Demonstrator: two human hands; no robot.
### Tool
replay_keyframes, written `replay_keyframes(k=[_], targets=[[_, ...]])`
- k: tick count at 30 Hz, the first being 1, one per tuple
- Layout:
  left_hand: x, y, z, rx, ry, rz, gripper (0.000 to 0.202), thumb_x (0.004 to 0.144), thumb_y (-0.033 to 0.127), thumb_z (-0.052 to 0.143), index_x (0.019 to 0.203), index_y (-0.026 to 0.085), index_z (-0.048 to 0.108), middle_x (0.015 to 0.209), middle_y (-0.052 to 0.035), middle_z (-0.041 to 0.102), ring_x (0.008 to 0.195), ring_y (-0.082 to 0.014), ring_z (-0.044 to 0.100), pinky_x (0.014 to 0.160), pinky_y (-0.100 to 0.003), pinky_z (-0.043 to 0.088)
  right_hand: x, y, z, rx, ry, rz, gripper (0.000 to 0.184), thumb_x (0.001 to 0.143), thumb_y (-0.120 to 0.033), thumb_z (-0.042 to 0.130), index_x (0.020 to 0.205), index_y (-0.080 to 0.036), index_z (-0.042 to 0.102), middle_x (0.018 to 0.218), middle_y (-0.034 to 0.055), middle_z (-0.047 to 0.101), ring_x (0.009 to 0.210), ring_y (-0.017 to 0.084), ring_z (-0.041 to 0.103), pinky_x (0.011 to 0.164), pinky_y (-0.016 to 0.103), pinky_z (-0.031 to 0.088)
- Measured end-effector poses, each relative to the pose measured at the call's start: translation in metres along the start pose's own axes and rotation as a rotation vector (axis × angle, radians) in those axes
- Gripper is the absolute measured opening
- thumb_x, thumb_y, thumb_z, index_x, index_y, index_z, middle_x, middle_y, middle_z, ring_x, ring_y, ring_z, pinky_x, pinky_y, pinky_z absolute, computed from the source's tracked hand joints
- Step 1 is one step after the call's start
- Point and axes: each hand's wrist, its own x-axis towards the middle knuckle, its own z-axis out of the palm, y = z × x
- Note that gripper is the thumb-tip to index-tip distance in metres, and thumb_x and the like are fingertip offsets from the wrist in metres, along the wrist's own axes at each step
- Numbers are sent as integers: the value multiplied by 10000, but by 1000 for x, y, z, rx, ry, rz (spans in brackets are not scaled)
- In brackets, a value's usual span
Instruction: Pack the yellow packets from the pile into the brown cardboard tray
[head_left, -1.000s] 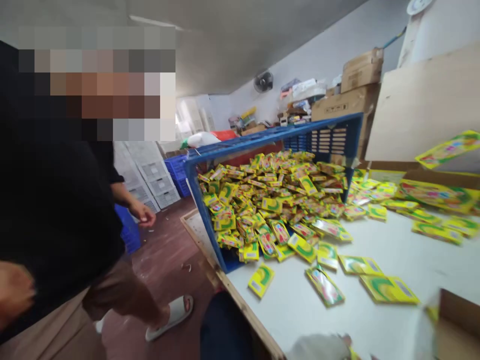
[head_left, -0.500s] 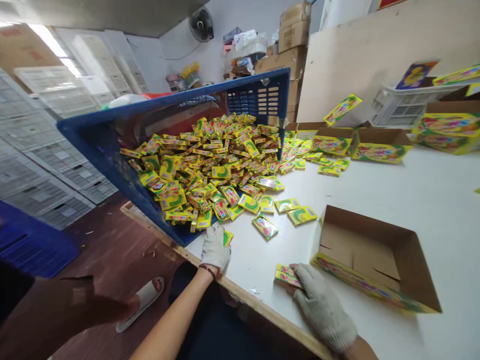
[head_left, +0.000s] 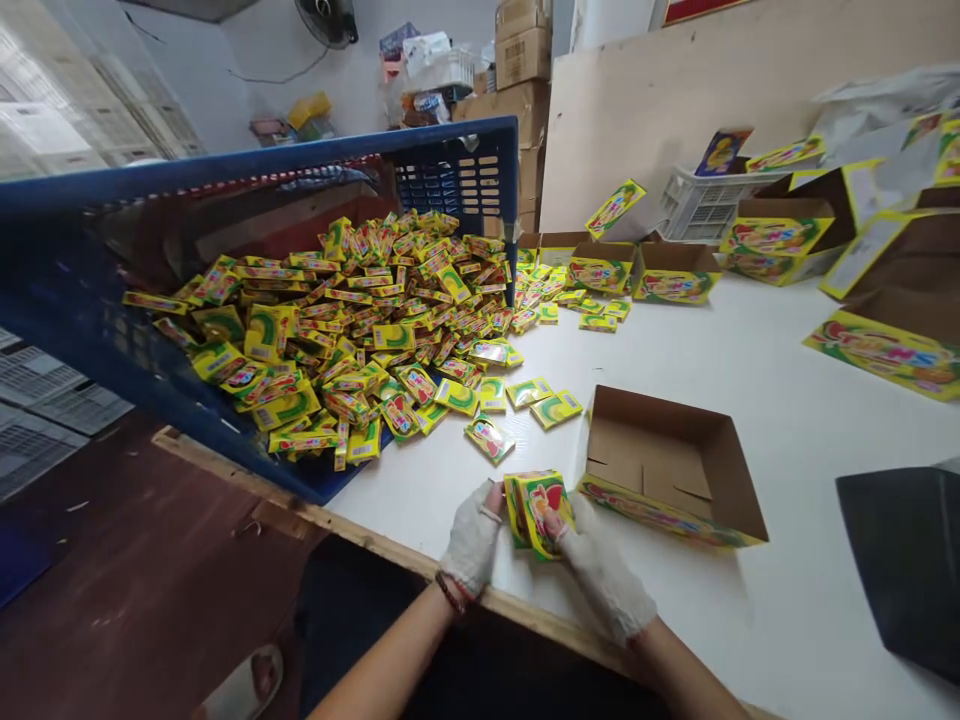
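Near the table's front edge, both gloved hands are gripping a small stack of yellow packets (head_left: pixel 537 512), holding it upright just above the white table (head_left: pixel 750 380). The left hand (head_left: pixel 472 540) is pressing its fingers closed against the stack's left side, while the right hand (head_left: pixel 600 575) is clamping the right side, thumb lying across the front packet. Just beside the stack, to its right, an open carton (head_left: pixel 671 465) is lying on the table with its brown inside showing and nothing in it. A tilted blue crate (head_left: pixel 112 330) is resting at the table's left end, spilling a heap of packets (head_left: pixel 352 320) onto the surface; a few loose ones are lying between the heap and the carton. More open cartons (head_left: pixel 675 275) are sitting along the far side near a white basket (head_left: pixel 705 205). A dark sheet (head_left: pixel 907 560) is lying at the right edge.
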Motion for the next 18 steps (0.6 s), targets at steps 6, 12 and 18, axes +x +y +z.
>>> replay_keyframes(k=[6,12,18], targets=[[87,2,-42,423,-74,71,402,789,140,530,1172,222,622,1314,-92,559,1280,-262,440,1147,-455,275,-6,4,-28,-631,-67,-242,461,726,-233,624,1176,-149,569,1154,161,632,1069,309,571,961,449,454],[116,12,-55,622,-190,-1,383,547,126,748,903,198,626,1170,-104,570,1219,-346,464,1084,-499,313,-7,1,-25,-715,-127,-263,391,636,-105,601,1022,-165,611,1071,124,638,992,287,558,911,426,456],[63,3,-28,409,-64,-109,423,726,364,695,1020,193,443,922,-44,615,834,-199,615,745,-315,500,-2,1,-13,48,-160,-43,507,838,-529,572,1206,-190,498,1169,139,632,1021,289,611,877,433,502]])
